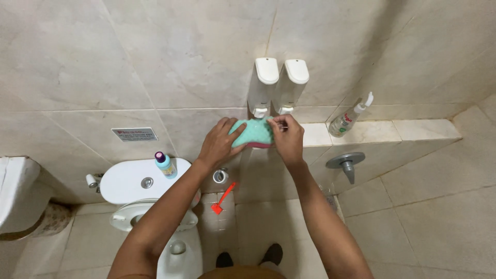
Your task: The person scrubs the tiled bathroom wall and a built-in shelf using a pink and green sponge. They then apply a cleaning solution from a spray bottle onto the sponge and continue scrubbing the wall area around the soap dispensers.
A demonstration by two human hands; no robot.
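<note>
Both hands up at the wall: left hand (219, 144) grips the teal sponge (253, 133) from the side, right hand (287, 137) pinches its upper right edge, fingers closed on it. Sponge sits right under the two white wall dispensers (278, 85), just above the tiled ledge (413, 129). Risk, as it looks: grip is at the edges only, so a wet sponge could slip & drop toward the toilet tank (139, 181) or floor. An elbow swing could knock the small blue bottle (165, 164) off the tank lid. Clear spray bottle (351, 118) leans on the ledge nearby, right hand could tip it. Wet tile underfoot looks slippery too.
</note>
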